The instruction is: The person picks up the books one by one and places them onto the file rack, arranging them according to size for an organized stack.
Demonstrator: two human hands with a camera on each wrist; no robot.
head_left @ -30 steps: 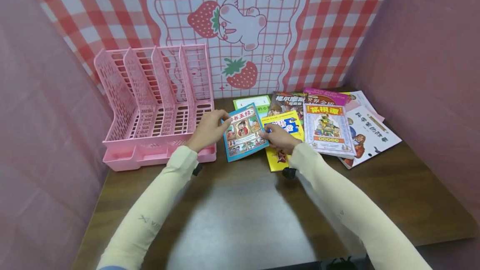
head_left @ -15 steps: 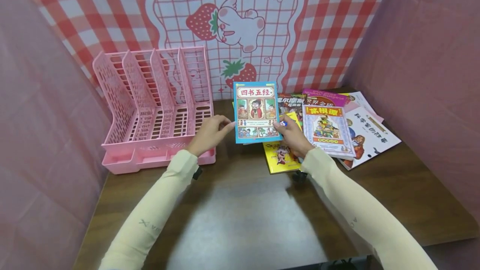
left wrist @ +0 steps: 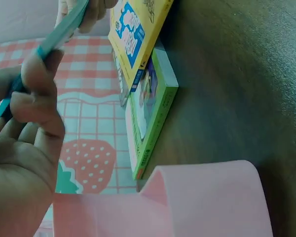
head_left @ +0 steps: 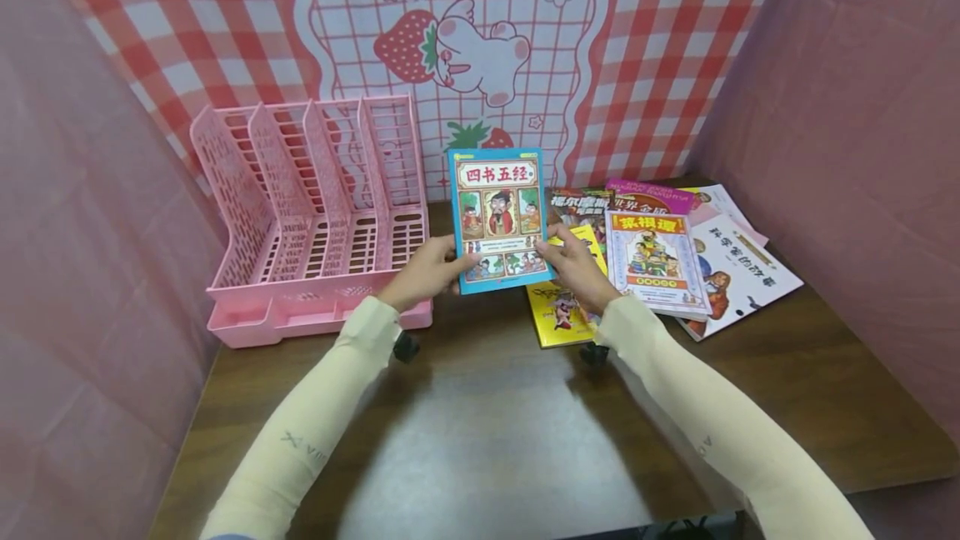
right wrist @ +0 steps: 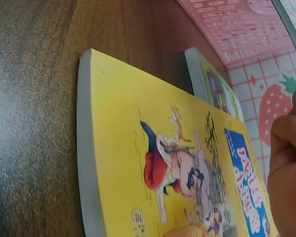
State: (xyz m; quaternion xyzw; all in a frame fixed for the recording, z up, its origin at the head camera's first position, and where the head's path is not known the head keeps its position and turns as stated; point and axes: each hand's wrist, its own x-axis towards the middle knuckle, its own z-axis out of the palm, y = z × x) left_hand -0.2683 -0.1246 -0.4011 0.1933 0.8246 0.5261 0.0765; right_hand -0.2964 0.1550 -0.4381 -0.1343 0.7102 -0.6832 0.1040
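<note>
A blue-bordered book (head_left: 501, 211) with red title characters is held up facing the head camera, raised over the table. My left hand (head_left: 429, 272) grips its lower left edge, thumb on the cover and fingers behind. On the opposite edge my right hand (head_left: 579, 267) pinches it the same way. The left wrist view shows the book edge-on, with the left hand (left wrist: 32, 143) curled round it. Beneath the right hand lies a yellow book (right wrist: 153, 163); a green book (left wrist: 150, 108) lies partly under the yellow one and is hidden by the held book in the head view.
A pink file rack (head_left: 315, 215) with upright dividers stands on the left of the wooden table (head_left: 480, 423). To the right several books overlap, among them a purple-bordered one (head_left: 656, 261) and a white one (head_left: 746, 261). A checked strawberry cloth (head_left: 645, 65) hangs behind.
The blue book has been lifted from a tilted position low by the yellow book and stands nearly upright, then shifted slightly left. The left hand, earlier at its edge, has taken hold of it.
</note>
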